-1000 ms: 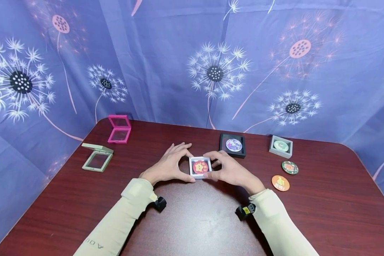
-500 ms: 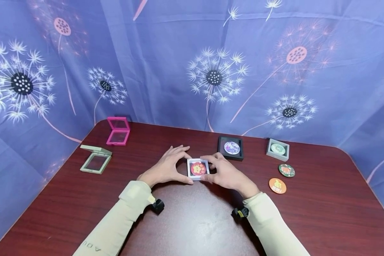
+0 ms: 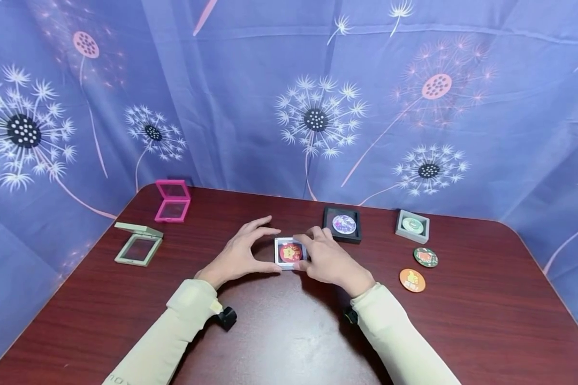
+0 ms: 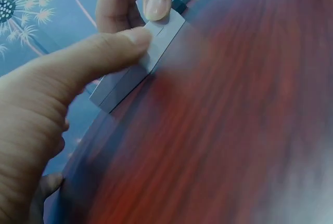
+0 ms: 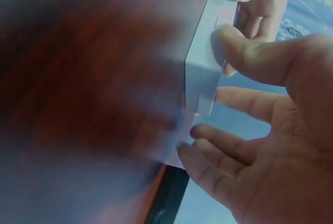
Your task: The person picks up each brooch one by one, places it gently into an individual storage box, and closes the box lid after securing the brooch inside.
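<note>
A small white square display case [image 3: 283,267] sits on the table between the hands, with a red round badge [image 3: 289,253] bearing a yellow star inside. My left hand [image 3: 236,256] holds its left side, thumb at the near edge and index finger at the far corner. The right hand [image 3: 329,262] pinches the right part between thumb and index finger. In the left wrist view both thumbs press the near side wall of the case [image 4: 118,88]. From the right wrist, the case [image 5: 200,76] shows a closed side with a thin seam, the other right fingers spread beside it.
Behind the right hand lies a black case [image 3: 356,239] with a purple badge. Further right are a grey case [image 3: 404,233], a green badge [image 3: 425,257] and an orange badge [image 3: 412,280]. At left stand an open pink case [image 3: 187,209] and an open green case [image 3: 120,260].
The head view has shifted slightly. The right wrist has turned and come a little leftward, so its black wrist camera shows less. Both hands stay on the white case.
</note>
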{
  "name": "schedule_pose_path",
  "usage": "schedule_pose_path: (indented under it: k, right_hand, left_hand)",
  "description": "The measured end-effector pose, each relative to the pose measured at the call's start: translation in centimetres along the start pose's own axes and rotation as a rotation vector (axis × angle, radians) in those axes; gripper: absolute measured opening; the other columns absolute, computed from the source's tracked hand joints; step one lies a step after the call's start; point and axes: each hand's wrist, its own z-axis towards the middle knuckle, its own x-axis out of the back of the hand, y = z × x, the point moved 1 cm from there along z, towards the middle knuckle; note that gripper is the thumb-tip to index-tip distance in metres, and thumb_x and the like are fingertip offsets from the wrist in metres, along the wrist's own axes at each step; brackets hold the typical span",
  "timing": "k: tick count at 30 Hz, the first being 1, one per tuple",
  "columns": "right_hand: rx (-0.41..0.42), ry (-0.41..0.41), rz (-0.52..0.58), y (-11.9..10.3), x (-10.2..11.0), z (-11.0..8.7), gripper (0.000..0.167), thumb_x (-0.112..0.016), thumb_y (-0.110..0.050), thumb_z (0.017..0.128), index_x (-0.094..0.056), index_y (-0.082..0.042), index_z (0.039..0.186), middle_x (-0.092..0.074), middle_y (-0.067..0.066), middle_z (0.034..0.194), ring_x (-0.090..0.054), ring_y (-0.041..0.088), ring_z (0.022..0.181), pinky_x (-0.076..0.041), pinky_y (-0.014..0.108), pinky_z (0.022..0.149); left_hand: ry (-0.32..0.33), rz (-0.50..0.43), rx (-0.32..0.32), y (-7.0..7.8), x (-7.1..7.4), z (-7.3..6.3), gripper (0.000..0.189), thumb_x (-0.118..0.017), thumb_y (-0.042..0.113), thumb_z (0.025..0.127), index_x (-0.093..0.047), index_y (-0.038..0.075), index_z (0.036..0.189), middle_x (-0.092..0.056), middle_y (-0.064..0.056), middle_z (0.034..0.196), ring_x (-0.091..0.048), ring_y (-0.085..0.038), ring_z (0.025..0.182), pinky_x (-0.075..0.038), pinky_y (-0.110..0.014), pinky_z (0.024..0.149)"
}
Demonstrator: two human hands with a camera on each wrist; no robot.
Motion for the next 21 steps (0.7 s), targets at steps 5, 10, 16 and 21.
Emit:
schedule_pose_path:
  k: [5, 10, 16, 21]
  right_hand:
    - [0.005, -0.011, -0.081, -0.4, 0.1, 0.9, 0.060, -0.082, -0.028, 0.096, -0.061, -0.008, 0.147, -0.055, 0.020, 0.140, -0.047, 0.038, 0.122, -0.044, 0.049, 0.105]
    - [-0.003, -0.024, -0.110, -0.5, 0.2, 1.6, 0.059, -0.080, -0.030, 0.097, -0.060, -0.010, 0.148, -0.052, 0.021, 0.147, -0.043, 0.042, 0.135, -0.040, 0.056, 0.110]
    - [-0.022, -0.047, -0.146, -0.3, 0.3, 2.5, 0.060, -0.078, -0.033, 0.097, -0.058, -0.013, 0.150, -0.046, 0.023, 0.156, -0.035, 0.046, 0.146, -0.028, 0.061, 0.120]
    - [-0.055, -0.078, -0.166, 0.0, 0.6, 3.2, 0.063, -0.075, -0.035, 0.099, -0.053, -0.014, 0.155, -0.041, 0.022, 0.162, -0.028, 0.047, 0.152, -0.020, 0.063, 0.124]
  left_hand:
    - [0.086, -0.014, -0.013, -0.8, 1.3, -1.2, 0.076, -0.096, 0.048, 0.077, -0.068, 0.023, 0.144, -0.038, -0.004, 0.168, -0.031, -0.023, 0.154, -0.036, -0.061, 0.117]
    - [0.171, -0.013, -0.034, -1.3, 2.9, -2.4, 0.063, -0.094, 0.040, 0.082, -0.072, 0.022, 0.138, -0.040, -0.005, 0.167, -0.034, -0.026, 0.153, -0.037, -0.063, 0.115]
    - [0.267, 0.025, -0.039, -1.4, 5.0, -3.5, 0.053, -0.091, 0.034, 0.087, -0.074, 0.021, 0.135, -0.045, 0.000, 0.164, -0.039, -0.028, 0.150, -0.037, -0.065, 0.114]
    - [0.344, 0.080, -0.072, -1.5, 6.8, -4.6, 0.046, -0.089, 0.025, 0.088, -0.075, 0.021, 0.132, -0.051, -0.001, 0.159, -0.046, -0.029, 0.146, -0.039, -0.058, 0.113]
